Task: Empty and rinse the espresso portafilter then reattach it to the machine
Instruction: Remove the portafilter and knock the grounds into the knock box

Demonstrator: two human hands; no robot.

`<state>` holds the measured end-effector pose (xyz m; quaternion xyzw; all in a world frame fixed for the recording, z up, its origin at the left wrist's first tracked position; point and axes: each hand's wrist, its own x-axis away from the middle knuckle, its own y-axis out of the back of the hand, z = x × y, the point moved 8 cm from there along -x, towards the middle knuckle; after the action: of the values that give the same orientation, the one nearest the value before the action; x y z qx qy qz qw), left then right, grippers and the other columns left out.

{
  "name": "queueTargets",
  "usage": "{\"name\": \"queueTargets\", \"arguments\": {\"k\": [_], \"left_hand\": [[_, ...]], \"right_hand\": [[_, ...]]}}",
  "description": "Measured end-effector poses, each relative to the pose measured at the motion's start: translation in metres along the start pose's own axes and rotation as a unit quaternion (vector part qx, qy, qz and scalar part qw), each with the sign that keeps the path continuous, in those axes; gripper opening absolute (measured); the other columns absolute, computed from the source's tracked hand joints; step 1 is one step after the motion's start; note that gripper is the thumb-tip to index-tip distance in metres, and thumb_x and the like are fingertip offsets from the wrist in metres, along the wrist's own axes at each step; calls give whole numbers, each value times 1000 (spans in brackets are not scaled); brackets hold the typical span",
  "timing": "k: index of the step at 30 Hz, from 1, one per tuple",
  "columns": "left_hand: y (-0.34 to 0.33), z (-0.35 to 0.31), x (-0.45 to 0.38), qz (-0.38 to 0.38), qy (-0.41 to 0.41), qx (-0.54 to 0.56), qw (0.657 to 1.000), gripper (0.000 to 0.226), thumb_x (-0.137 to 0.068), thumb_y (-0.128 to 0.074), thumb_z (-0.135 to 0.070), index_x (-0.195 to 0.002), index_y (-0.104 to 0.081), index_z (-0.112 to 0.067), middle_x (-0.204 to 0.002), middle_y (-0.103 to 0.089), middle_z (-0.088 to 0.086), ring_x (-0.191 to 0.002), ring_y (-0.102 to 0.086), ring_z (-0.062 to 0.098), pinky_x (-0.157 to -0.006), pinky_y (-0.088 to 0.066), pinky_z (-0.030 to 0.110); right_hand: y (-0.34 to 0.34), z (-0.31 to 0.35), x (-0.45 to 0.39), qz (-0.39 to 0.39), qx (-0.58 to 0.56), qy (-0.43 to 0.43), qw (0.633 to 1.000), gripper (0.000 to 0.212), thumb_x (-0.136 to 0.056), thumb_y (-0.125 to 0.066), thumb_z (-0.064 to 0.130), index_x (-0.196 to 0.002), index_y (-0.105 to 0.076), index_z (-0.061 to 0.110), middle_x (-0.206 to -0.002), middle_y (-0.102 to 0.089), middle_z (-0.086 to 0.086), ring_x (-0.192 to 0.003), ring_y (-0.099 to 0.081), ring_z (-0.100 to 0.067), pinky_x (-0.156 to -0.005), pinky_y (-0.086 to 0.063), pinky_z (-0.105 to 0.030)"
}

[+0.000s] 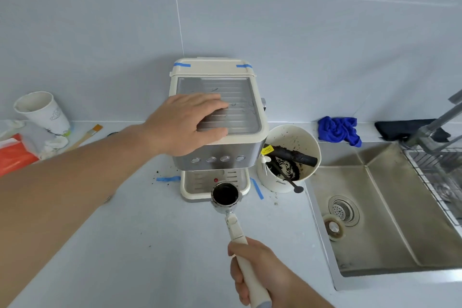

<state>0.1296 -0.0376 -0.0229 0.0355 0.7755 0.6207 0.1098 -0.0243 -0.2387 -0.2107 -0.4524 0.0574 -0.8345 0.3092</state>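
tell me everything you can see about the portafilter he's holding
The portafilter has a round metal basket head on a long cream handle. The basket faces up and looks dark inside, seemingly with wet coffee grounds; its rim is smudged. It is out of the machine, held roughly level in front of the drip tray, above the counter. Only the right hand touches it, gripping the handle's end.

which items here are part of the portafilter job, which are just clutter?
In the job:
portafilter, used grounds inside, held by right hand
espresso machine, left hand flat on top
knock bucket
sink

Lying about:
paper cup
brush
blue cloth
black cloth
red packet
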Motion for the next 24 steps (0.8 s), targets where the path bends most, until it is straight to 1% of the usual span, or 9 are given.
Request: {"name": "queueTargets", "arguments": {"k": [5,9,12,16,17,19,21,23,24], "left_hand": [[8,-15,-9,-22,38,8,999,68,-78,-32,-74,-129,-52,-34,-137,-53,-13,-127,-48,15,-103,-36,41],[0,-26,-27,-22,106,16,994,60,-82,-30,-70,-125,-53,-35,-132,-54,-13,-121,-49,17,-104,-34,44],[-4,-38,-41,-32,123,18,992,57,-87,-33,-66,-125,-54,-29,-130,-57,-7,-119,-51,20,-104,-33,47],[-11,-51,-51,-44,145,20,988,59,-84,-30,-70,-121,-54,-30,-114,-56,-11,-115,-51,19,-101,-34,48],[-12,-52,-51,-56,151,15,987,59,-84,-30,-70,-121,-53,-31,-113,-55,-12,-117,-50,18,-101,-32,47],[-13,-51,-49,-84,162,9,983,58,-84,-32,-70,-122,-54,-32,-123,-55,-10,-124,-47,16,-102,-26,46],[-13,-50,-47,-104,172,12,980,56,-84,-34,-69,-122,-54,-34,-130,-55,-9,-127,-45,14,-104,-24,44],[-13,-49,-46,-112,172,16,979,55,-83,-35,-70,-121,-55,-35,-129,-56,-9,-126,-46,13,-102,-24,42],[-13,-48,-47,-112,173,17,978,54,-83,-36,-70,-120,-55,-36,-130,-56,-10,-126,-47,13,-102,-24,42]], "right_hand": [[39,12,25,6,18,8,1000,31,-70,-74,29,-86,-56,10,-57,-51,-13,-38,-44,-24,-42,-39,-24],[67,23,39,13,-4,21,1000,33,-68,-76,29,-87,-57,8,-56,-48,-14,-36,-43,-23,-41,-38,-24],[87,34,48,23,-25,30,999,33,-65,-78,29,-84,-60,9,-56,-46,-14,-35,-41,-23,-39,-38,-24],[109,50,58,33,-44,47,997,35,-65,-79,28,-85,-60,8,-54,-44,-13,-32,-39,-21,-37,-37,-22],[114,54,59,36,-45,50,997,35,-65,-79,28,-86,-59,8,-54,-43,-13,-32,-38,-20,-36,-37,-22],[124,62,62,40,-48,55,997,33,-66,-79,29,-86,-61,9,-54,-42,-13,-31,-38,-20,-36,-37,-22],[134,69,63,49,-48,54,996,26,-72,-76,25,-87,-63,9,-53,-42,-13,-30,-38,-19,-36,-37,-21],[143,75,64,48,-49,54,996,22,-78,-71,21,-92,-61,7,-53,-42,-12,-30,-38,-19,-36,-37,-21],[148,77,63,47,-50,53,996,22,-79,-68,22,-93,-61,7,-54,-42,-12,-30,-38,-19,-36,-37,-21]]}}
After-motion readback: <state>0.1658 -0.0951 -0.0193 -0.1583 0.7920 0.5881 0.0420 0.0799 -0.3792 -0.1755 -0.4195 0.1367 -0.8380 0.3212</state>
